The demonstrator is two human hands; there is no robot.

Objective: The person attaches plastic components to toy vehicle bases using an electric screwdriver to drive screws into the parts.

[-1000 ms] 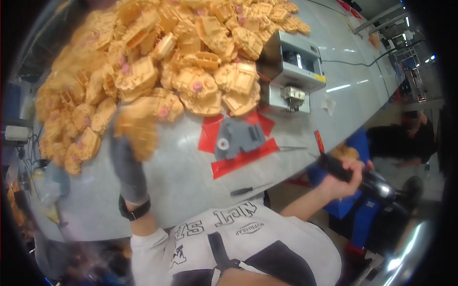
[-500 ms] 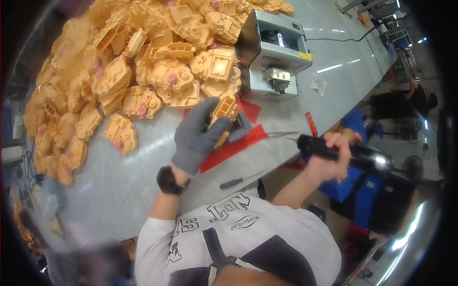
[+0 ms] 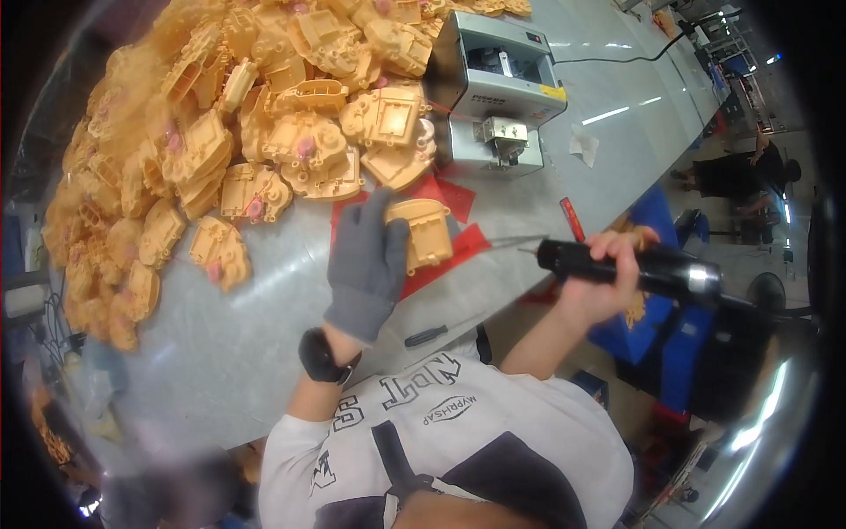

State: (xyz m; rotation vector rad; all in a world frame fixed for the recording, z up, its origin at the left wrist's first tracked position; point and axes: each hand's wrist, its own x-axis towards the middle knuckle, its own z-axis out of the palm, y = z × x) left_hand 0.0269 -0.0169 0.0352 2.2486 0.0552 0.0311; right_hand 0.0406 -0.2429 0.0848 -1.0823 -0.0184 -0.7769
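On red mat (image 3: 458, 242), gloved left hand (image 3: 370, 260) grips ribbed, seemingly plastic housing (image 3: 423, 231).

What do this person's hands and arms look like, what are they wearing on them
The left hand wears a grey knit glove, with a black watch strapped at the wrist. The right hand is bare, without glove or band. Both forearms are uncovered below the short sleeves of a white printed shirt.
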